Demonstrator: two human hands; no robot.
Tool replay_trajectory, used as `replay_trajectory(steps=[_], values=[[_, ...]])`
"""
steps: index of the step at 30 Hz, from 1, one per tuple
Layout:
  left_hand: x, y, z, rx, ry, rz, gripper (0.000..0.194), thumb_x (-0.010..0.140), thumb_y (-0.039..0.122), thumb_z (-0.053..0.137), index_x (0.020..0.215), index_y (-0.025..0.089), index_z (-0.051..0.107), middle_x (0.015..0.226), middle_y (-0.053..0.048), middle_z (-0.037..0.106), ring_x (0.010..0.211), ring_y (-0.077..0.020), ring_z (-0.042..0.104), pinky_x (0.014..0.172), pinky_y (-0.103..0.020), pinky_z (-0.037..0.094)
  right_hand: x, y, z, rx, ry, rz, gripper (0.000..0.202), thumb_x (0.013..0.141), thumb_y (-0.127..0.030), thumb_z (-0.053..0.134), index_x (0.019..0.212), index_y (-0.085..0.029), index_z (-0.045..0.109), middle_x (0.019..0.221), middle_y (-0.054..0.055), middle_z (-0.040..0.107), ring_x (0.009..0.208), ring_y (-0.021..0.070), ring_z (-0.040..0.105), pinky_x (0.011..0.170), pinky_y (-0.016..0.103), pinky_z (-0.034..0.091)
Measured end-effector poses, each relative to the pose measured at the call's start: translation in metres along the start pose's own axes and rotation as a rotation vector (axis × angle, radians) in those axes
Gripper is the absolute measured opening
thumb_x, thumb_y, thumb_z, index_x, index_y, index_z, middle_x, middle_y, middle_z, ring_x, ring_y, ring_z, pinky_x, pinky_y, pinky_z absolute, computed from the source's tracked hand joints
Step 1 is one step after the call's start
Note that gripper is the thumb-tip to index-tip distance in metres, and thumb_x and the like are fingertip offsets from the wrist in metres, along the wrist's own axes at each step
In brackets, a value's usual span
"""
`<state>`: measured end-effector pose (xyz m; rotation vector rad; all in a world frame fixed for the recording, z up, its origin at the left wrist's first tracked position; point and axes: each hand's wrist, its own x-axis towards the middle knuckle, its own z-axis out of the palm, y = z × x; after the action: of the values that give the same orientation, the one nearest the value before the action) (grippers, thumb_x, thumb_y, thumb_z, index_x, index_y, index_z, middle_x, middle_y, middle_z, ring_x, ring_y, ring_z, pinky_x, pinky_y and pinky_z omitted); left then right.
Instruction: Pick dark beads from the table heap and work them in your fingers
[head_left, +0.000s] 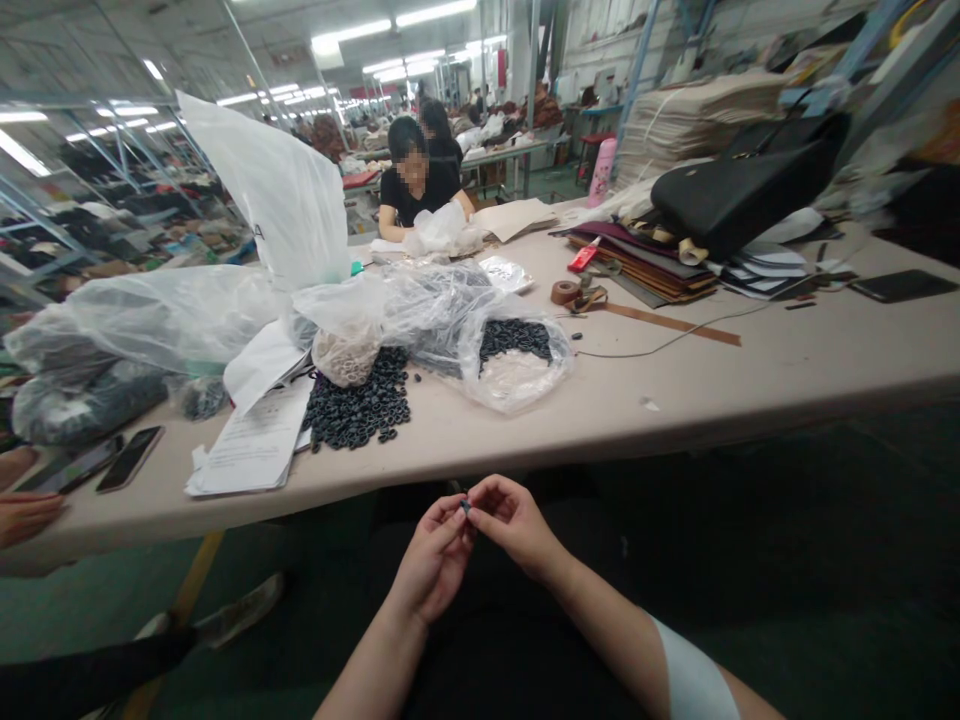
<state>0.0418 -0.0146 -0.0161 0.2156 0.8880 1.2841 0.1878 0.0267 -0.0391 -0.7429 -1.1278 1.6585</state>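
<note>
Just in front of the table edge, my left hand [437, 560] and my right hand [517, 525] meet at the fingertips. Both pinch one small dark blue-black piece [466, 506], mostly covered by the fingers. Its exact shape is too small to tell. On the table ahead lies a loose heap of small dark rings [360, 405]. Beside the heap, an open clear plastic bag [517, 385] holds more dark rings [514, 338] and some pale pieces [517, 372]. A second bag of pale rings [346, 352] leans on the heap.
Printed papers [251, 440] and a phone [130, 458] lie to the left, near another person's hand [30, 515]. Across the table sits a person [409, 180]. To the right are a tape roll [564, 292], stacked leather sheets [645, 262], a black bag [742, 185] and a dark tablet-like slab [904, 286].
</note>
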Motion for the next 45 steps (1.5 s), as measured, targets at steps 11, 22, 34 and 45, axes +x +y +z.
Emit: replay_trajectory(steps=[11, 22, 34, 45], values=[[-0.013, 0.008, 0.0, 0.162, -0.137, -0.042, 0.028, 0.073, 0.022, 0.093, 0.094, 0.016, 0.076, 0.096, -0.006, 0.07, 0.088, -0.0116, 0.066, 0.083, -0.019, 0.054, -0.004, -0.008, -0.007, 0.069, -0.155, 0.053, 0.033, 0.082, -0.036, 0.089, 0.098, -0.019, 0.066, 0.089, 0.002, 0.068, 0.077, 0.0137, 0.062, 0.072, 0.025, 0.053], [-0.003, 0.019, -0.014, 0.597, -0.188, 0.158, 0.027, 0.086, 0.036, 0.081, 0.101, 0.016, 0.072, 0.095, -0.006, 0.068, 0.084, -0.0137, 0.061, 0.081, -0.022, 0.05, -0.007, -0.006, 0.013, 0.016, -0.052, -0.082, 0.038, 0.083, -0.029, 0.078, 0.083, -0.023, 0.04, 0.082, -0.002, 0.056, 0.075, 0.0149, 0.053, 0.072, 0.028, 0.045], [0.006, 0.027, -0.019, 0.774, -0.168, 0.349, 0.021, 0.082, 0.032, 0.083, 0.093, 0.017, 0.076, 0.093, -0.009, 0.073, 0.088, -0.0209, 0.068, 0.081, -0.027, 0.054, -0.002, -0.005, 0.013, -0.101, 0.017, -0.094, 0.035, 0.08, -0.022, 0.07, 0.082, -0.024, 0.035, 0.082, -0.003, 0.053, 0.072, 0.0135, 0.049, 0.07, 0.027, 0.042], [0.02, 0.043, -0.024, 0.907, -0.137, 0.447, 0.026, 0.088, 0.033, 0.076, 0.109, 0.019, 0.07, 0.101, -0.008, 0.071, 0.094, -0.0217, 0.068, 0.087, -0.029, 0.054, 0.008, -0.013, 0.0, -0.485, -0.021, -0.201, 0.006, 0.089, -0.02, 0.063, 0.093, -0.022, 0.06, 0.087, 0.001, 0.063, 0.078, 0.018, 0.061, 0.07, 0.029, 0.049]])
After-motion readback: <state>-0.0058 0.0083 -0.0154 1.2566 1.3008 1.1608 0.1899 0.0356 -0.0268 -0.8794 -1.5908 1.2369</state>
